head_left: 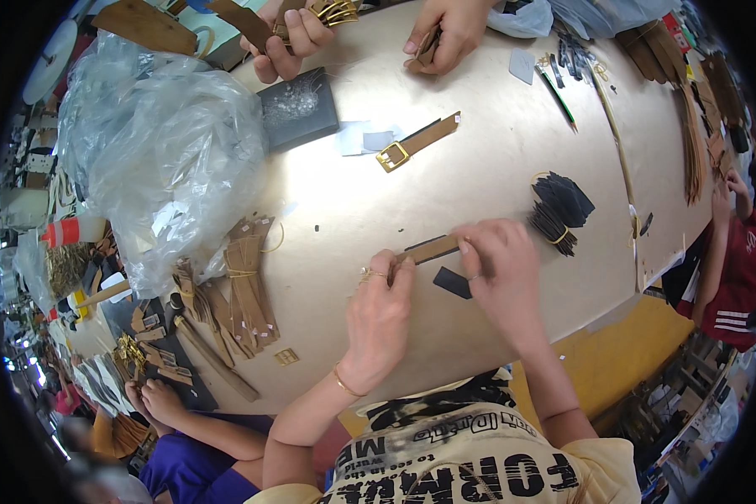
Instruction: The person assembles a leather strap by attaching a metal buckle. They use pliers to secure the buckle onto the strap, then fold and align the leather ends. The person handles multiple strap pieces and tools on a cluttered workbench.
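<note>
A short brown leather strap (433, 249) with a dark edge lies between my two hands, just above the table. My left hand (380, 312) is closed on its left end, and a bit of gold metal shows by those fingers, too small to make out. At the other end, my right hand (506, 273) pinches the strap between thumb and fingers. A small black rectangular piece (452, 282) lies beside the right fingers. Farther off, a brown strap with a gold buckle (392, 156) rests flat on the table.
Black pieces bundled with a yellow band (558, 238) lie to the right. Brown strap pieces (248, 286), a hammer (210, 349) and a large clear plastic bag (160, 160) are on the left. Across the table, another person's hands (454, 34) hold leather pieces near a black block (301, 109).
</note>
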Demonstrator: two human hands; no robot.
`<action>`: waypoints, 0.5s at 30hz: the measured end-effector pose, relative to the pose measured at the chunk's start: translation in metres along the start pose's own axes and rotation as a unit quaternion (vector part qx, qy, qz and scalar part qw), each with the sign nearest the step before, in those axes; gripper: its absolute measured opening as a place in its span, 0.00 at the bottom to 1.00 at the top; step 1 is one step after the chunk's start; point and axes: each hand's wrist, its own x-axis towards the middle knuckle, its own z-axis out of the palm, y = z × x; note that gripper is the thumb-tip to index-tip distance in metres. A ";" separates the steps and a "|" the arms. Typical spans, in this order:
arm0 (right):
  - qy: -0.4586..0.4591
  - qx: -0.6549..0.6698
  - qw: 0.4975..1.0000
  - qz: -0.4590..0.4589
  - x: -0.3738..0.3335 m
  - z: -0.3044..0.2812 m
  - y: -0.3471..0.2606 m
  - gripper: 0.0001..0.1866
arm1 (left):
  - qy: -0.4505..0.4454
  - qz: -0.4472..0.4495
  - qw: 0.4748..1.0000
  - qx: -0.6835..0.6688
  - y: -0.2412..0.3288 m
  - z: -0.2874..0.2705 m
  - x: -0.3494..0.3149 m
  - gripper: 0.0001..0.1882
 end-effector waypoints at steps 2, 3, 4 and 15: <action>0.049 -0.132 0.987 -0.074 -0.006 0.007 -0.006 0.12 | 0.007 0.007 1.000 0.017 -0.001 0.000 -0.001 0.10; 0.087 -0.194 0.970 -0.117 -0.009 0.010 -0.009 0.11 | 0.014 0.011 1.000 0.022 -0.003 0.001 -0.001 0.10; 0.071 -0.217 0.967 -0.116 -0.010 0.010 -0.010 0.11 | 0.014 0.006 0.999 0.030 -0.004 0.002 -0.002 0.11; -0.132 -0.018 0.991 -0.031 0.012 -0.007 -0.024 0.20 | 0.084 -0.071 0.971 -0.214 -0.022 -0.001 -0.020 0.19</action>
